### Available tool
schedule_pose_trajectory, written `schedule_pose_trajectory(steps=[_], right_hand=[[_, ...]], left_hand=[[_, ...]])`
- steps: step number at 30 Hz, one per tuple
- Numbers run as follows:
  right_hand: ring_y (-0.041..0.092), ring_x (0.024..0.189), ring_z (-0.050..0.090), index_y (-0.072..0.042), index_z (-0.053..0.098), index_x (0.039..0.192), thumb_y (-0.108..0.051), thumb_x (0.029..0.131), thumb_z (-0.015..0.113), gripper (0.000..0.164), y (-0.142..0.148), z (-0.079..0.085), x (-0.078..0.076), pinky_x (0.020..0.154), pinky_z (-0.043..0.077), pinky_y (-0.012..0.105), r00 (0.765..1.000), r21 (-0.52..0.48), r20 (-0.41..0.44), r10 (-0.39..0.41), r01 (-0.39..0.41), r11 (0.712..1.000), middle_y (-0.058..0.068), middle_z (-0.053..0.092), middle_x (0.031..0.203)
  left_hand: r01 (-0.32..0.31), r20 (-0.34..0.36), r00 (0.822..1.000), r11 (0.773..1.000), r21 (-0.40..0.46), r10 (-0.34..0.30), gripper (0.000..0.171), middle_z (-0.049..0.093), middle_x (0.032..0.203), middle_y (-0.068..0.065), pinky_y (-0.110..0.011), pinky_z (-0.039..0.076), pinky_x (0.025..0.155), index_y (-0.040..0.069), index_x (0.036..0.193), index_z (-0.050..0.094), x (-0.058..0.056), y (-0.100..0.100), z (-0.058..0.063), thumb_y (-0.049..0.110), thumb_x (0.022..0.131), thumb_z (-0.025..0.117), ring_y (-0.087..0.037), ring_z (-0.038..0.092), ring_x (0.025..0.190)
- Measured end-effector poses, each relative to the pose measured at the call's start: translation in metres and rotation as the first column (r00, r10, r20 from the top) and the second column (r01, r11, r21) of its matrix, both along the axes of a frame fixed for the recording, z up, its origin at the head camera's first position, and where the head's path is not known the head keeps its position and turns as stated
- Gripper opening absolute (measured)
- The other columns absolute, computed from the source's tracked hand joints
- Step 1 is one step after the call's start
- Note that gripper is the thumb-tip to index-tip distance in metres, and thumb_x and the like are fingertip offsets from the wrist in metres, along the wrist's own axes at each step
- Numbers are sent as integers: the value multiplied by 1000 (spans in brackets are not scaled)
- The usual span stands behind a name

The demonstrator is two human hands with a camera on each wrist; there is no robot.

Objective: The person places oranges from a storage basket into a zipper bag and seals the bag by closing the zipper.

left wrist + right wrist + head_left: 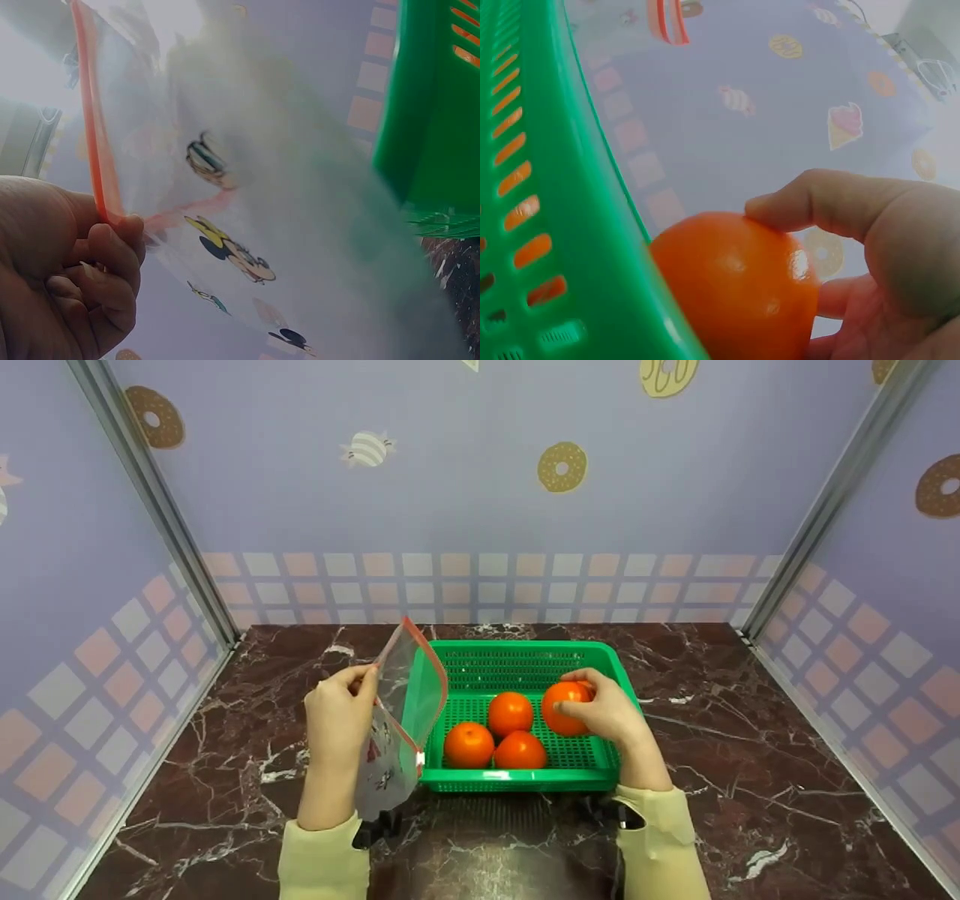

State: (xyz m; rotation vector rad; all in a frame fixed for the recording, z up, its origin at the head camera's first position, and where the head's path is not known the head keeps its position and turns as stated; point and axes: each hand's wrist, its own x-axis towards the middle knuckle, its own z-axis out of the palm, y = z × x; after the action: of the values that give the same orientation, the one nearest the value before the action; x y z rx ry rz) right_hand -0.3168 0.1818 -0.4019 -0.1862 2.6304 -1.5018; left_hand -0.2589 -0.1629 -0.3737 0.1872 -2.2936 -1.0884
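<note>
A person's left hand (337, 720) pinches the rim of a clear, red-edged zip bag (390, 757), its mouth gaping, cartoon figures printed on its side — in the head view the bag overlaps the left end of a green plastic basket (517, 784). The right hand (613, 714) has thumb and fingers curved around an orange (564, 714) at the basket's right side. Three more oranges (511, 715) cluster inside — the basket sits on a dark red marbled table (217, 802)

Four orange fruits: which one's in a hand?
The rightmost fruit: the right hand grips it. The other three sit clustered to its left in the green basket, no hand on them.
</note>
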Motion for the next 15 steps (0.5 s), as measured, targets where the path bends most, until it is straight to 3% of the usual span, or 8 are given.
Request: schedule_pose_trajectory(steps=[8,15], right_hand=[[41,119,62,-10,54,143,-15,93,72,54,-8,3,2,77,63,40,1000,-190,15,-17,20,982,27,54,139],[37,117,63,-12,54,144,-15,93,71,53,-15,7,3,75,61,34,999,-284,5,-42,42,958,23,55,141]], left_hand=[[-3,13,1000,1000,5,3,25,72,72,-14,-22,32,46,0,111,79,0,0,1,18,103,64,-9,45,48],[-7,3,1000,1000,-5,7,24,72,72,-14,-21,32,45,0,110,79,-1,0,0,17,103,64,-9,44,47]])
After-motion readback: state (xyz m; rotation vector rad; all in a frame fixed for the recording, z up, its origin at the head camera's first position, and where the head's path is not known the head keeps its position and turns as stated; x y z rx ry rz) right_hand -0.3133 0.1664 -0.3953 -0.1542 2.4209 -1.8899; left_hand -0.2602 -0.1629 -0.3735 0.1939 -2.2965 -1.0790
